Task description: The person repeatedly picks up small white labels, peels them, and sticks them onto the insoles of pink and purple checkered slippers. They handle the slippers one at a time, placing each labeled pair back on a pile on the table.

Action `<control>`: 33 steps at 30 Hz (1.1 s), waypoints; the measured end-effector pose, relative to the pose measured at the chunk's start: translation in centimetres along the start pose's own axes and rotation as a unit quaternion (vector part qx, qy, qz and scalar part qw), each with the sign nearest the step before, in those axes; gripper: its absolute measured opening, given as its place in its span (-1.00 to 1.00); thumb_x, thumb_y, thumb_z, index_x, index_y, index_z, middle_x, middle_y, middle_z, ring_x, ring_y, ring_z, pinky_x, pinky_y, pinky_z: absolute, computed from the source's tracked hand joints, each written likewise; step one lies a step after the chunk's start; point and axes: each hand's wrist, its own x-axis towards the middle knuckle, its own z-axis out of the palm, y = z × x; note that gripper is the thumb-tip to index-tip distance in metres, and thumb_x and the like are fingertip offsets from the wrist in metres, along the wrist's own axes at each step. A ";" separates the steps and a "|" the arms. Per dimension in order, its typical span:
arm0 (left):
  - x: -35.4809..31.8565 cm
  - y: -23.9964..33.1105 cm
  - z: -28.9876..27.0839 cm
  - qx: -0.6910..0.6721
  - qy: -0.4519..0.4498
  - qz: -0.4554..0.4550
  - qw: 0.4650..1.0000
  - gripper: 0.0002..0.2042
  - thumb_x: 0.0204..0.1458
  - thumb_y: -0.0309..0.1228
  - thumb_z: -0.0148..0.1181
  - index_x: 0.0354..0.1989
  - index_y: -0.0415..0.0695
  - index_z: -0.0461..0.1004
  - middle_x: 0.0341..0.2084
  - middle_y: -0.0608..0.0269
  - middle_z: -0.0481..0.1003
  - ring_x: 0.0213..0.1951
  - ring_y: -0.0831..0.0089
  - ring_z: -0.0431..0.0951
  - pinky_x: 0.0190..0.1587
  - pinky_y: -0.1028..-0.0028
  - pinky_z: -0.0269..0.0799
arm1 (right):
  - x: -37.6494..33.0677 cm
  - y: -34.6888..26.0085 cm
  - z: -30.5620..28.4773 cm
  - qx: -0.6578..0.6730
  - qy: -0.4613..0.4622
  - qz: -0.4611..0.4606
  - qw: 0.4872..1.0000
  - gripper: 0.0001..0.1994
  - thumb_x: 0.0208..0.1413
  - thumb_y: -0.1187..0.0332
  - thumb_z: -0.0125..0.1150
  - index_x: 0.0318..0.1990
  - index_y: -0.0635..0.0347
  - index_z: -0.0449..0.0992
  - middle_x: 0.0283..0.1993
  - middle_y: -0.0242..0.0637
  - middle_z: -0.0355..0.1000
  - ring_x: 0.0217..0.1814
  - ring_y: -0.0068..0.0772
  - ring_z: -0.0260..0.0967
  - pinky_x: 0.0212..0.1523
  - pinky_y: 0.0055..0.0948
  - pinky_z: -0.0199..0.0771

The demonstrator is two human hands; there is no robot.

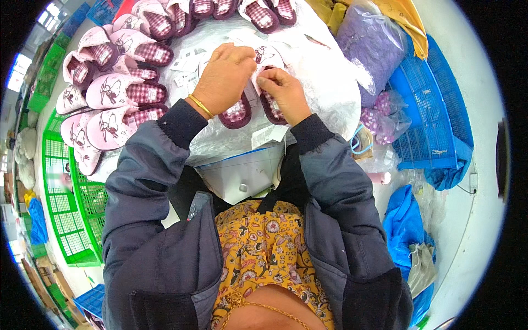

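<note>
In front of me lies a pair of pink slippers with checked insoles and dark maroon edging: the left slipper (236, 114) and the right slipper (273, 111). My left hand (226, 77) is closed over the upper of the left slipper and hides most of it. Its fingertips point toward the gap between the two. My right hand (286, 94) pinches thumb and finger together at the opening of the right slipper. Whatever either hand grips is too small or covered to make out. A white paper tag (268, 135) lies just below the right slipper.
Several matching slippers (126, 92) crowd the left and far side of the plastic-covered round table (324, 82). More white tags (190, 61) lie left of my left hand. Blue crates (426, 110) and a purple bag (366, 41) stand right, green crates (66, 203) left.
</note>
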 end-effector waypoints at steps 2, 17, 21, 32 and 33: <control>-1.0 -0.6 -0.2 -0.084 0.039 -0.074 0.993 -0.83 -0.06 -0.49 0.22 -0.24 -0.13 0.50 -0.05 0.14 0.45 0.06 0.13 0.39 0.13 0.19 0.25 | 0.1 0.3 -0.8 0.101 -0.006 0.013 0.995 -0.85 0.14 0.39 0.27 -0.23 0.27 0.50 -0.40 -0.45 0.44 -0.42 -0.66 0.30 -0.36 -0.62 0.32; -5.8 -3.6 3.6 -0.102 -0.072 -0.158 0.979 -0.66 -0.13 -0.34 0.25 -0.09 0.07 0.58 0.08 0.20 0.40 0.15 0.16 0.35 0.17 0.20 0.23 | -0.4 -0.3 4.3 -0.355 0.030 -0.071 0.932 -0.77 -0.05 0.47 0.24 -0.21 0.20 0.38 -0.46 -0.16 0.51 -0.40 -0.11 0.51 -0.36 -0.18 0.43; -5.9 -4.1 4.5 -0.124 -0.055 -0.175 0.975 -0.66 -0.17 -0.29 0.22 -0.13 0.12 0.62 0.02 0.25 0.41 0.09 0.17 0.34 0.13 0.20 0.22 | 0.4 0.3 4.7 -0.448 0.035 -0.081 0.890 -0.73 -0.06 0.47 0.25 -0.18 0.24 0.37 -0.49 -0.15 0.47 -0.39 -0.11 0.50 -0.33 -0.24 0.44; -6.2 -4.1 4.9 -0.143 -0.037 -0.185 0.972 -0.68 -0.17 -0.28 0.28 -0.15 0.14 0.63 -0.01 0.28 0.42 0.07 0.19 0.35 0.10 0.20 0.24 | 1.5 0.6 4.8 -0.457 0.037 -0.064 0.886 -0.70 -0.12 0.42 0.29 -0.20 0.18 0.37 -0.38 -0.03 0.50 -0.28 0.11 0.49 -0.29 -0.04 0.44; -6.2 -4.0 4.8 -0.145 -0.037 -0.186 0.971 -0.68 -0.18 -0.29 0.27 -0.15 0.14 0.63 -0.01 0.28 0.42 0.07 0.19 0.35 0.10 0.20 0.24 | 1.6 0.7 4.7 -0.459 0.036 -0.056 0.886 -0.69 -0.12 0.42 0.30 -0.20 0.18 0.37 -0.37 -0.03 0.50 -0.28 0.11 0.49 -0.28 -0.04 0.45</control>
